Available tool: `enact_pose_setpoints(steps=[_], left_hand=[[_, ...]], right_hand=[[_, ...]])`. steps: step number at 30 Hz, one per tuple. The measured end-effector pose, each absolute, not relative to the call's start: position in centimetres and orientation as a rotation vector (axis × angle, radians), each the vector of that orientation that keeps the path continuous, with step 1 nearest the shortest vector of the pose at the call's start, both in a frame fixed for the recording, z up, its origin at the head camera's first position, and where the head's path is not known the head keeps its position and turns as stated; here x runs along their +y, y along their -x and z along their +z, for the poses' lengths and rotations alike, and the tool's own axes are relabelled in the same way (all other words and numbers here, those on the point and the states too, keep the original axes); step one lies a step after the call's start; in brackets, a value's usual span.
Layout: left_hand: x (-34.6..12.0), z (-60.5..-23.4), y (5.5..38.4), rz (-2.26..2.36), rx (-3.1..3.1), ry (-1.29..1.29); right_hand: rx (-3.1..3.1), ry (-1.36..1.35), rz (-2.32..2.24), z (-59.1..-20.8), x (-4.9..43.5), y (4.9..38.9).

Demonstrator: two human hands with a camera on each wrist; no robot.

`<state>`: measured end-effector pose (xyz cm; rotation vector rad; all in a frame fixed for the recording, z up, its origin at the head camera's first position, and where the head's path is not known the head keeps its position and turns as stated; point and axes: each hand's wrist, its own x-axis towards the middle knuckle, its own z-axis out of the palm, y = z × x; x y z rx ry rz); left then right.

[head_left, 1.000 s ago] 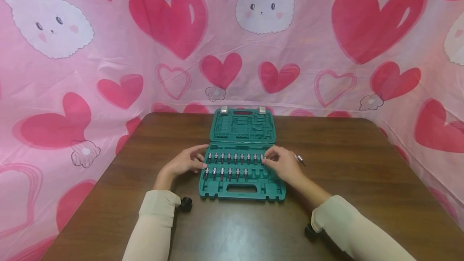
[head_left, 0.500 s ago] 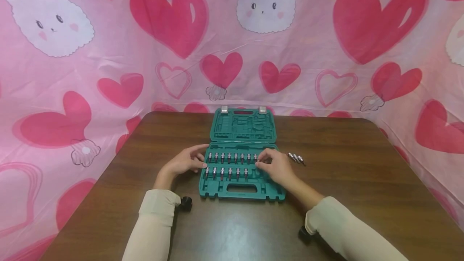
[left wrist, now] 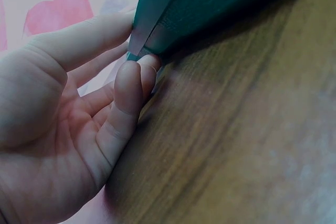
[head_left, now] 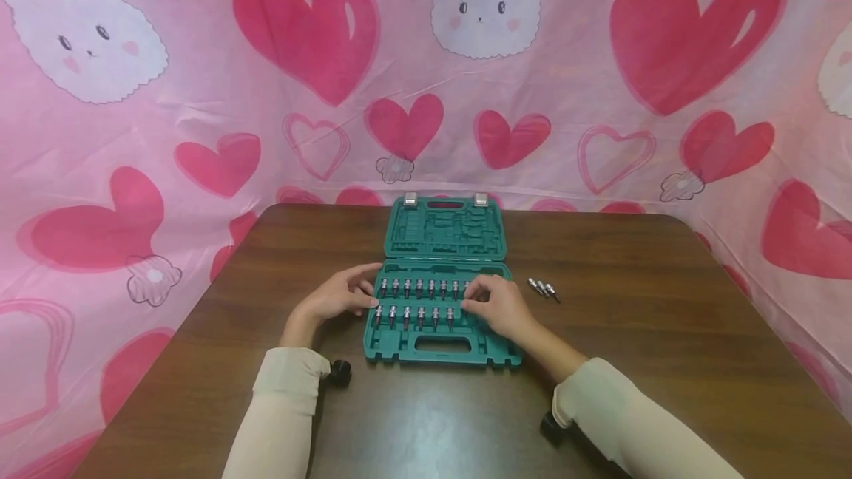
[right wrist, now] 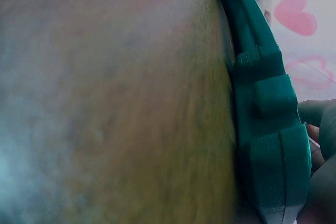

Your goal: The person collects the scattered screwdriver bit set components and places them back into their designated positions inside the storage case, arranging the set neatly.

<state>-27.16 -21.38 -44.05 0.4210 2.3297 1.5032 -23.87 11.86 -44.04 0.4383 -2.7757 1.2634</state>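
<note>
A green tool case (head_left: 442,346) lies open on the table with chrome bit sockets (head_left: 419,287) standing in two rows. My left hand (head_left: 336,296) is at its left side, index finger stretched out and thumb against the edge. In the left wrist view the fingertips of that hand (left wrist: 58,114) touch the case's side wall (left wrist: 163,9). Over the right part of the case, my right hand (head_left: 502,309) pinches a bit socket near the right end of the upper row, mostly hidden by the fingers. The right wrist view shows only part of this hand (right wrist: 323,156) behind the case (right wrist: 270,98).
Three loose bit sockets (head_left: 544,289) lie on the brown table (head_left: 632,301), right of the case. The raised lid (head_left: 446,231) has moulded recesses and two metal latches. A pink heart-patterned cloth (head_left: 399,43) hangs around the table.
My right hand has moved left along the upper row, from its last bit socket to the one before it, uncovering the loose sockets on the table. The left hand stays put.
</note>
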Motion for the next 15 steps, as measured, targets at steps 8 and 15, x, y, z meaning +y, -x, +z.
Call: enact_pose_setpoints(steps=[8,15], left_hand=[[-21.41,-44.03,27.18,1.499,2.328,-0.418],[-21.45,-43.99,27.19,1.495,2.334,-0.423]], right_hand=[[-2.803,-0.498,1.222,-44.05,11.78,24.04],[-2.825,-0.576,1.123,-44.07,11.77,24.08]])
